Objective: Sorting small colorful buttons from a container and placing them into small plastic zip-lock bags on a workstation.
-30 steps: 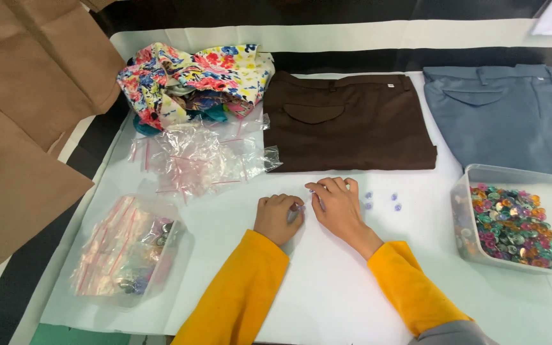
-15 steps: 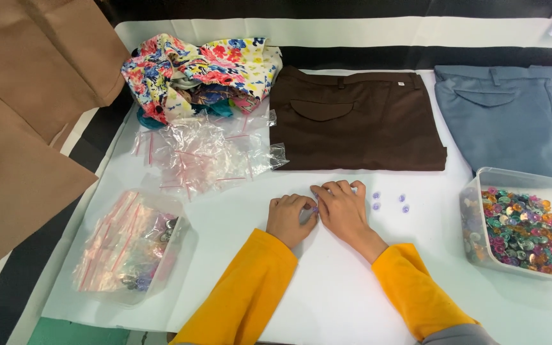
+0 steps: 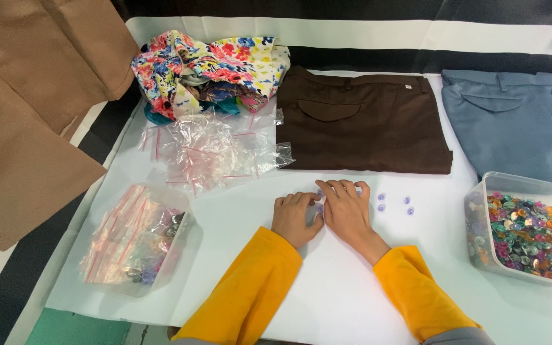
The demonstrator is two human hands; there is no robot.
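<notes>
Both hands sit knuckle to knuckle on the white sheet [image 3: 237, 223]: the left hand [image 3: 296, 219] is curled with its fingertips pinched on a small lilac button [image 3: 319, 207], and the right hand [image 3: 346, 209] lies fingers-down over the same spot, another lilac piece peeping out at its tips (whether it truly grips anything, I cannot tell). This looks like the gathering of small pieces together. Three loose lilac buttons [image 3: 393, 203] lie just beside the right hand, so a short sideways reach would meet them.

Ahead, the folded brown trousers [image 3: 359, 124] come close to the fingertips. Room opens to the left before the clear bags [image 3: 209, 150] and the tub of filled bags [image 3: 137, 237]. To the right stands a clear box of coloured buttons [image 3: 524, 231], with blue trousers [image 3: 519, 121] behind.
</notes>
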